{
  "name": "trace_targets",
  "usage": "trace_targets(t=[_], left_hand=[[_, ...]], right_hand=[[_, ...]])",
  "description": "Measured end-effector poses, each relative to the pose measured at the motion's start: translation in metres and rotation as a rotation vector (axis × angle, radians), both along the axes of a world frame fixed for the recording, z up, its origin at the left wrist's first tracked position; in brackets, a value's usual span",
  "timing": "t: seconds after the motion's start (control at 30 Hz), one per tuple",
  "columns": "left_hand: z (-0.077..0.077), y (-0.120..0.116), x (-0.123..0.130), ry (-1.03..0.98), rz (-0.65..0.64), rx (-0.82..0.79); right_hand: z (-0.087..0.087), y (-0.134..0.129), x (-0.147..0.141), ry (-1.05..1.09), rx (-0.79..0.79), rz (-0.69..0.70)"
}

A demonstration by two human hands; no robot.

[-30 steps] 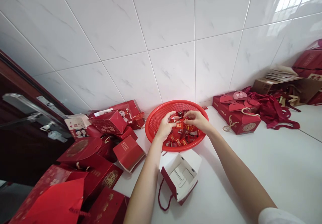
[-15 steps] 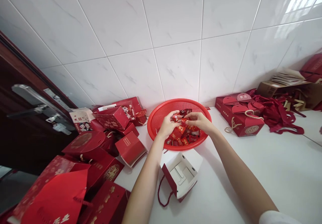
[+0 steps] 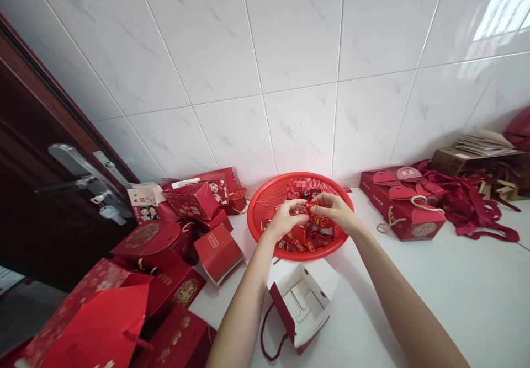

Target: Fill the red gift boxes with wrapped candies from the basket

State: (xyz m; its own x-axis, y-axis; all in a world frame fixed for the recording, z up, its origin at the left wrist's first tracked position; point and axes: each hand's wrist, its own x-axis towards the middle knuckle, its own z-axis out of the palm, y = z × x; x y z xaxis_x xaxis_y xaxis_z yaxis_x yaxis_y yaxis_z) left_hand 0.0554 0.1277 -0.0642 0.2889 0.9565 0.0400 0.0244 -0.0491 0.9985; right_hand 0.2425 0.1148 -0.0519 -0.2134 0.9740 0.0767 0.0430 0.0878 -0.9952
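A red plastic basket (image 3: 257, 207) with perforated walls stands against the tiled wall, with several red-wrapped candies (image 3: 308, 242) in its bottom. Both hands are over it. My left hand (image 3: 285, 220) curls around a wrapped candy, partly hidden by the fingers. Close beside it, my right hand (image 3: 338, 213) pinches a shiny red wrapped candy (image 3: 311, 208) between thumb and fingers. In front of the basket, an open box (image 3: 285, 310), white inside and dark red outside, sits with its top facing up and a dark red cord handle looping out to the left.
Red gift boxes (image 3: 165, 280) are piled on the left, near a dark door with a metal handle (image 3: 78, 175). At right stand a closed red box (image 3: 408, 213) with a rope handle, dark red ribbons (image 3: 467, 202) and a cardboard box (image 3: 449, 161) with papers on top.
My right hand has lifted a red candy and come close to my left hand. The view has tilted slightly up, so everything appears lower. The open box stays put.
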Motion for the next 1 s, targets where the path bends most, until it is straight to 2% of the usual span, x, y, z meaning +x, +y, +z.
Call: trace_targets(t=[0.07, 0.23, 0.47, 0.63, 1.0], left_hand=[[0.0, 0.0, 0.0, -0.035, -0.032, -0.02], [-0.001, 0.002, 0.0, -0.005, -0.022, 0.018], [-0.005, 0.005, -0.002, 0.032, 0.005, 0.086], [-0.006, 0.004, -0.002, 0.003, -0.019, 0.066], [-0.008, 0.01, -0.003, -0.02, -0.016, 0.195]], right_hand=[[0.0, 0.001, 0.0, 0.001, 0.025, 0.004], [-0.003, 0.004, 0.0, 0.014, 0.054, 0.027], [-0.008, 0.007, 0.002, -0.019, -0.075, 0.053], [-0.011, 0.01, 0.003, 0.028, -0.007, 0.067], [-0.009, 0.012, 0.005, 0.068, -0.049, 0.109]])
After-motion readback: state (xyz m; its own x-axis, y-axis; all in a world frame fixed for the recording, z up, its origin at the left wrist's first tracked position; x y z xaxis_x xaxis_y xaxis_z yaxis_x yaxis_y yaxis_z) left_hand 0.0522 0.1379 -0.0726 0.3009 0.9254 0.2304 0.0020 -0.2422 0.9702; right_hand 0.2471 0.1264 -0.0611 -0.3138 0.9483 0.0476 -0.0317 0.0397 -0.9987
